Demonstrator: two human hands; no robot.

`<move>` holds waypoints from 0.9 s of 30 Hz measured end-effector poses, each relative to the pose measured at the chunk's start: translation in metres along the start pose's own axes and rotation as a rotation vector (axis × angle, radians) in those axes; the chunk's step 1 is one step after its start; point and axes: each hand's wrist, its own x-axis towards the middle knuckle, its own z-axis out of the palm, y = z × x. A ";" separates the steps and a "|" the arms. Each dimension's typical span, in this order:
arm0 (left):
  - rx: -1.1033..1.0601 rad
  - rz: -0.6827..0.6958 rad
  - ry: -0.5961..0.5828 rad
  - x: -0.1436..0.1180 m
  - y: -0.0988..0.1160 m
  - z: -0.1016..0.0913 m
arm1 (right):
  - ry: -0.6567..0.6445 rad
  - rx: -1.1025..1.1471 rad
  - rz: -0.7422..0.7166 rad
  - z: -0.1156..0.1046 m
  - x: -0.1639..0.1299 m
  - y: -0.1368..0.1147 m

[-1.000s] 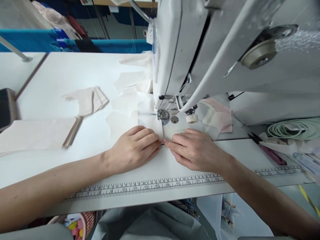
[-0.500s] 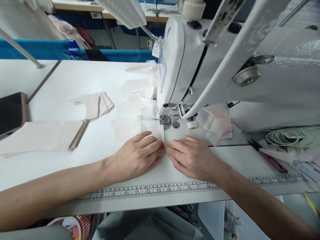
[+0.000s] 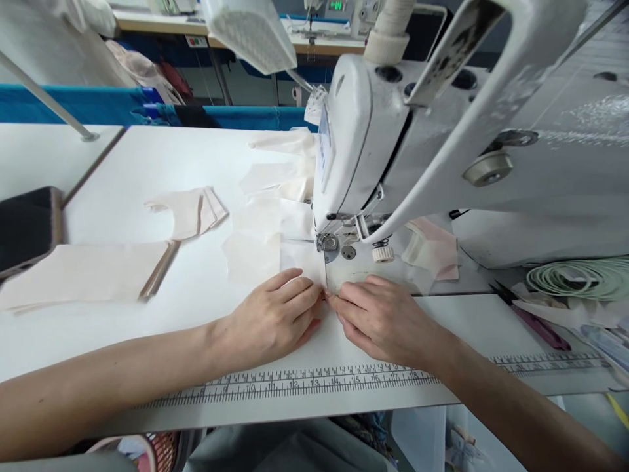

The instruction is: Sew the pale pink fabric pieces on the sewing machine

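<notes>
White fabric piece (image 3: 299, 259) flat on desk (image 3: 147, 157), far edge under presser foot (image 3: 328, 243) of sewing machine (image 3: 373, 144). Left hand (image 3: 275, 318) pressed flat on it, fingers together; right hand (image 3: 381, 314) flat just beside, fingertips of both meeting at the fabric's right edge. Cut pieces (image 3: 189, 210) lie left; ruler strip (image 3: 314, 381) along near edge.

Sewing machine (image 3: 393, 144): glossy white painted metal. Presser foot (image 3: 328, 243): bright metal. Cloth pieces (image 3: 189, 211): matt pale woven fabric. Table (image 3: 147, 157): smooth white laminate. Phone (image 3: 27, 229) at 9 o'clock: glossy dark.
</notes>
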 end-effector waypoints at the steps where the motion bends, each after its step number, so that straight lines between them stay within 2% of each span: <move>1: 0.001 0.001 0.000 0.000 0.000 0.000 | -0.004 0.006 0.001 0.000 0.000 0.000; 7: -0.022 -0.019 0.042 -0.001 -0.001 0.003 | -0.005 0.003 0.012 0.000 0.001 0.000; 17: -0.008 -0.026 0.033 0.001 -0.007 0.004 | 0.001 -0.007 0.036 0.002 0.003 0.005; 23: -0.012 -0.028 0.046 0.001 -0.021 0.011 | 0.035 -0.076 0.046 0.005 0.011 0.011; 26: 0.000 -0.058 0.050 0.002 -0.020 0.012 | 0.056 -0.083 0.047 0.005 0.004 0.007; 27: 0.011 -0.049 0.029 0.003 -0.018 0.012 | 0.100 -0.078 0.035 0.007 0.000 0.007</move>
